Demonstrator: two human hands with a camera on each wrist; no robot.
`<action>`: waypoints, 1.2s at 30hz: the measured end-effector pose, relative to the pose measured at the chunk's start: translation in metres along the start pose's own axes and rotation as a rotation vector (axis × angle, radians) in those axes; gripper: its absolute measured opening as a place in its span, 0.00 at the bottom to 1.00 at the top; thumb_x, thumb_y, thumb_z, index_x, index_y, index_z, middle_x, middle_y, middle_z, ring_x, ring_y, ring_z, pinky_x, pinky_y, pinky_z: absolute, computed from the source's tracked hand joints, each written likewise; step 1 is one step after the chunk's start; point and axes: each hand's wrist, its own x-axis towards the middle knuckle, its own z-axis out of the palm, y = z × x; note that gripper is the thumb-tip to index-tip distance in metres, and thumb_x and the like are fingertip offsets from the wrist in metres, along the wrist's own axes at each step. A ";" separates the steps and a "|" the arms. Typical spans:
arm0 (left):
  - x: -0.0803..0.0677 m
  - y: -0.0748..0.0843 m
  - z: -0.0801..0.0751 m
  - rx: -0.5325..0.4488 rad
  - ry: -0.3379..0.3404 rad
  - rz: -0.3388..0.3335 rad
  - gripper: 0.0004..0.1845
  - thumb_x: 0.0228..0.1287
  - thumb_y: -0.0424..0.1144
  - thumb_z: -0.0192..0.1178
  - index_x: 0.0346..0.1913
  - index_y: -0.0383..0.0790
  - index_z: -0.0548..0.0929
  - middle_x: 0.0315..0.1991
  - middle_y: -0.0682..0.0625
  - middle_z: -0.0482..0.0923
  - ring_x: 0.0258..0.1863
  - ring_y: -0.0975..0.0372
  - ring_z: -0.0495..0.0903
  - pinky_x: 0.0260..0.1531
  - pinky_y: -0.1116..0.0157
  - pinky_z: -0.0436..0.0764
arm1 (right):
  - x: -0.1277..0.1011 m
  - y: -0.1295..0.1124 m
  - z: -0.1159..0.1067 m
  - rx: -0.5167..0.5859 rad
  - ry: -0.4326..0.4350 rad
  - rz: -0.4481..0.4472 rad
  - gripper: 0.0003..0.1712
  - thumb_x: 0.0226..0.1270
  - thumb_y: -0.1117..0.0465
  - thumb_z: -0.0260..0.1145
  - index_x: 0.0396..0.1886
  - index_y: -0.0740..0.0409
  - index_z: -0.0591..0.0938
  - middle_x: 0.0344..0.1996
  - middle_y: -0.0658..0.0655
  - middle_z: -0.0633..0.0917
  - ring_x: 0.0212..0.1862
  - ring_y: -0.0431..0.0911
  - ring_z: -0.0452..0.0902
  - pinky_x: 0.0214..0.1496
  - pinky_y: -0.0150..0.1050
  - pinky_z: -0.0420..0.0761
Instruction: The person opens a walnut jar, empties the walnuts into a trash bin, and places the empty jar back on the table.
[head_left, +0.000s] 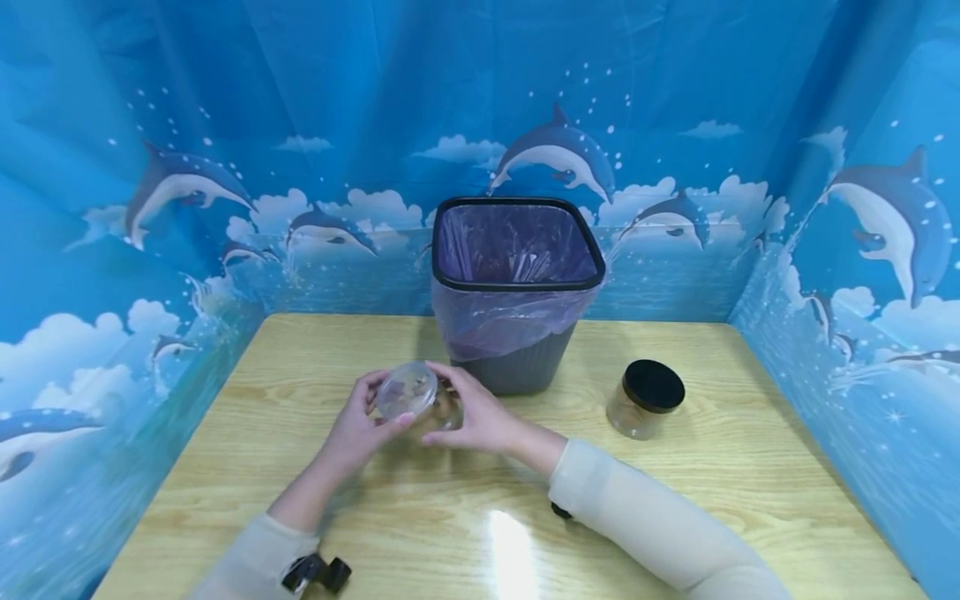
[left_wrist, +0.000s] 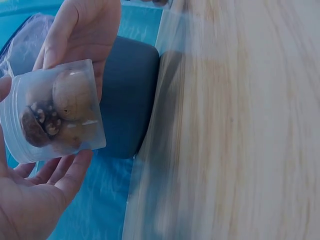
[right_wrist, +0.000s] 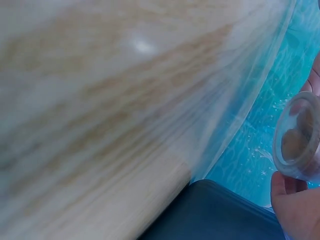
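Between both hands is a clear plastic jar (head_left: pixel 407 392), raised above the table near the bin and showing no lid. Brownish round pieces (left_wrist: pixel 72 95) fill much of it in the left wrist view, along with a dark piece with pale spots (left_wrist: pixel 42 122). My left hand (head_left: pixel 356 425) grips the jar from the left, thumb at its near edge. On the other side my right hand (head_left: pixel 483 412) curls its fingers and thumb around the jar. Part of the jar's body is hidden behind the hands in the head view.
A dark grey bin (head_left: pixel 498 367) with a purple liner (head_left: pixel 517 312) stands just behind the right hand. To the right, a second clear jar (head_left: pixel 633 417) wears a black lid (head_left: pixel 654 386). Dolphin-printed curtains (head_left: pixel 360 100) enclose the wooden table (head_left: pixel 300 358).
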 end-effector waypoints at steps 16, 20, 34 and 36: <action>-0.004 0.008 0.017 -0.033 -0.006 0.023 0.43 0.59 0.33 0.71 0.72 0.33 0.59 0.70 0.33 0.65 0.69 0.42 0.65 0.61 0.48 0.74 | -0.013 0.002 -0.011 0.013 0.064 -0.041 0.58 0.47 0.55 0.84 0.75 0.50 0.61 0.63 0.54 0.73 0.63 0.46 0.71 0.65 0.40 0.74; -0.003 0.010 0.020 -0.050 -0.011 0.045 0.43 0.59 0.32 0.71 0.72 0.32 0.58 0.70 0.33 0.65 0.68 0.42 0.66 0.60 0.49 0.75 | -0.016 0.003 -0.015 0.002 0.077 -0.052 0.58 0.46 0.54 0.84 0.75 0.48 0.62 0.64 0.53 0.73 0.63 0.46 0.71 0.66 0.41 0.74; 0.000 0.008 0.027 -0.103 0.004 0.103 0.42 0.58 0.31 0.71 0.71 0.32 0.58 0.69 0.34 0.65 0.66 0.44 0.69 0.58 0.53 0.78 | -0.021 0.003 -0.021 -0.015 0.121 -0.038 0.56 0.46 0.54 0.84 0.74 0.53 0.63 0.63 0.54 0.75 0.63 0.47 0.72 0.65 0.42 0.74; 0.000 0.010 0.029 -0.126 0.005 0.112 0.42 0.58 0.30 0.70 0.71 0.31 0.58 0.69 0.33 0.66 0.65 0.44 0.69 0.57 0.54 0.78 | -0.022 0.004 -0.023 -0.013 0.129 -0.038 0.56 0.46 0.54 0.84 0.73 0.54 0.64 0.63 0.54 0.75 0.63 0.47 0.71 0.66 0.42 0.74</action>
